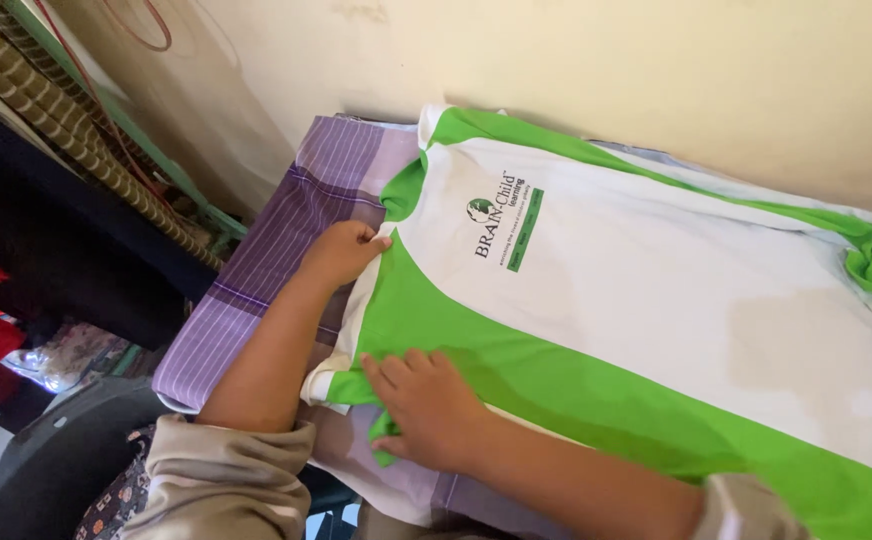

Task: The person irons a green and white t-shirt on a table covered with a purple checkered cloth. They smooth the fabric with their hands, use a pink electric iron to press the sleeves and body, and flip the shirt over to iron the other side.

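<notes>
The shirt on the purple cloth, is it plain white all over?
No, the shirt is white with broad green panels along its sides and shoulder, lying on the purple cloth.

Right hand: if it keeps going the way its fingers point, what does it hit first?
The right hand lies flat on the green side panel of the shirt, fingers pointing up-left. Straight on, it would likely reach the shirt's white sleeve hem, then the left hand pinching the shirt's edge. Depth is hard to judge.
</notes>
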